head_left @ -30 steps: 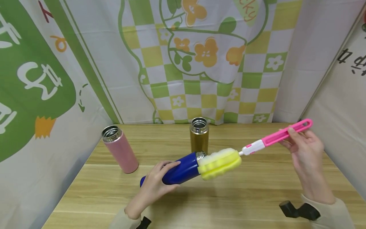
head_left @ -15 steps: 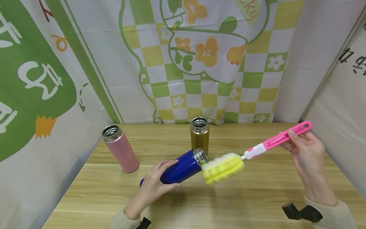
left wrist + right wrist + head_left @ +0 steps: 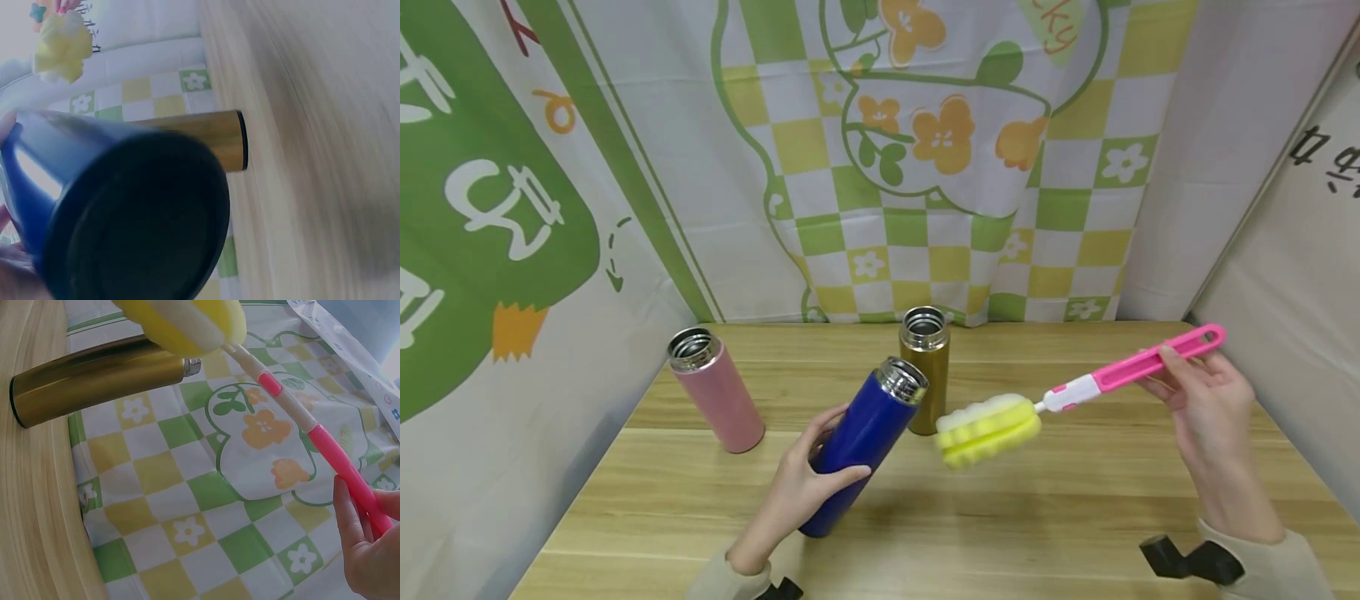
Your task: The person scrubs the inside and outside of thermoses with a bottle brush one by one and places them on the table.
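Note:
My left hand [image 3: 808,475] grips a blue thermos bottle [image 3: 867,437] around its body, fingers behind and thumb across the front. The bottle leans to the right, its lidless steel mouth up; in the left wrist view its dark base [image 3: 147,219] faces the camera. With my right hand [image 3: 1210,408] I pinch the pink handle [image 3: 1150,360] of a bottle brush. Its yellow and white sponge head [image 3: 988,429] hangs over the table, to the right of the blue bottle and apart from it. In the right wrist view the sponge overlaps the gold bottle's mouth end.
Behind the blue bottle stands a gold bottle [image 3: 934,383], lidless and upright. A pink bottle [image 3: 718,396], also lidless, stands at the left. The wooden table [image 3: 1037,533] ends at a printed cloth backdrop [image 3: 925,242], with cloth walls on both sides.
The brush's sponge head has come away from the blue bottle's mouth. My left hand has tipped the bottle from near level to a steeper, more upright lean. The right hand shifted slightly right.

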Motion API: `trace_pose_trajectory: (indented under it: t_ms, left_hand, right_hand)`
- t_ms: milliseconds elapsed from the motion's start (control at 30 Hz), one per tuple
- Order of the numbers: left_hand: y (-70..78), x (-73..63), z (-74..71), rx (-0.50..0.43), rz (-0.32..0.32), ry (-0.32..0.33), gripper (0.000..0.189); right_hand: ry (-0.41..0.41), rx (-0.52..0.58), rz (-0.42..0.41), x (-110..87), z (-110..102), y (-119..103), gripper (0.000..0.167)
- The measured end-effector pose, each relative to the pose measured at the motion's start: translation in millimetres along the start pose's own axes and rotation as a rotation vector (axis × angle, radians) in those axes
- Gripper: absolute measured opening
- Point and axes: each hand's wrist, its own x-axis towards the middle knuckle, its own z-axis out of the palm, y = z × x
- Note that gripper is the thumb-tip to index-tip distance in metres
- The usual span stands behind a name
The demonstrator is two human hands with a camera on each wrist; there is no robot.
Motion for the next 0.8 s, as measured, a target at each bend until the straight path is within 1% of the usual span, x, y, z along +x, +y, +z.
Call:
trace_pose_trajectory:
  t_ms: [100, 167, 267, 367, 533, 700, 800]
  left_hand:
    - [2.6, 0.5, 0.5, -0.083, -0.096, -0.023, 0.068]
    - [4.1, 0.8, 1.1, -0.145, -0.133, -0.041, 0.068]
    - [5.4, 1.6, 3.0, -0.232, -0.169, -0.066, 0.068]
    - [6.1, 1.7, 5.6, -0.298, -0.186, -0.092, 0.067]
    - [3.9, 1.5, 10.6, -0.395, -0.191, -0.151, 0.067]
    - [-0.1, 1.3, 15.3, -0.493, -0.173, -0.236, 0.068]
    - [-1.9, 1.6, 19.4, -0.550, -0.174, -0.259, 0.067]
  right_hand:
    - [-0.011, 0.035, 0.007, 0.2, -2.4, 0.2, 0.009]
    - [-0.008, 0.043, 0.019, -0.1, -3.9, -0.3, 0.009]
    - [-0.003, 0.057, 0.040, -0.9, -5.9, -0.6, 0.010]
    - [-0.007, 0.080, 0.047, -1.7, -7.0, 0.4, 0.010]
    - [-0.020, 0.116, 0.047, -1.9, -7.9, 2.5, 0.013]
    - [-0.030, 0.129, 0.054, -1.5, -8.4, 3.1, 0.013]
    - [-0.040, 0.154, 0.062, -1.1, -9.0, 3.7, 0.013]
